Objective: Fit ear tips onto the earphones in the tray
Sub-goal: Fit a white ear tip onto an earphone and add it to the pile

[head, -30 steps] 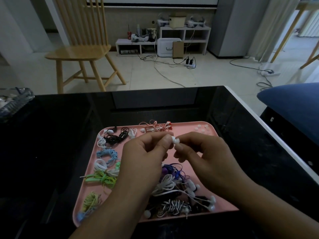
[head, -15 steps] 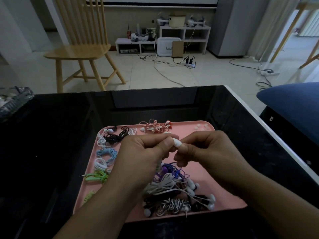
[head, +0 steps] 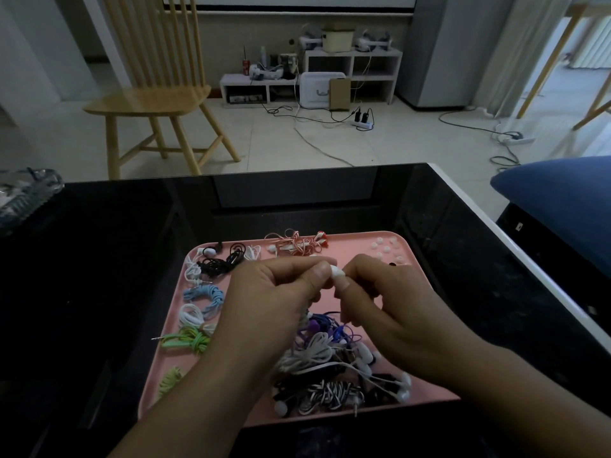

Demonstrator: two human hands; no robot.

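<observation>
Hands [head: 334, 292] unmoved, still pinching white earbud [head: 338, 273] above tray [head: 420, 285].

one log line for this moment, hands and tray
left hand: pinching white earbud | right hand: pinching same earbud | position: above pink tray | spare ear tips: tray far-right corner

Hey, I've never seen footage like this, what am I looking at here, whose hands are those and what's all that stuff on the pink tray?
There is no machine here: a person wears a camera on the head, looking down at their own bare hands. The left hand and the right hand meet above a pink plastic tray on a glossy black table. Together they pinch a small white earbud piece; whether its tip is fully on cannot be told. The tray holds coiled wired earphones in many colours, such as a light blue bundle and a green bundle, plus loose white ear tips in the far right corner.
</observation>
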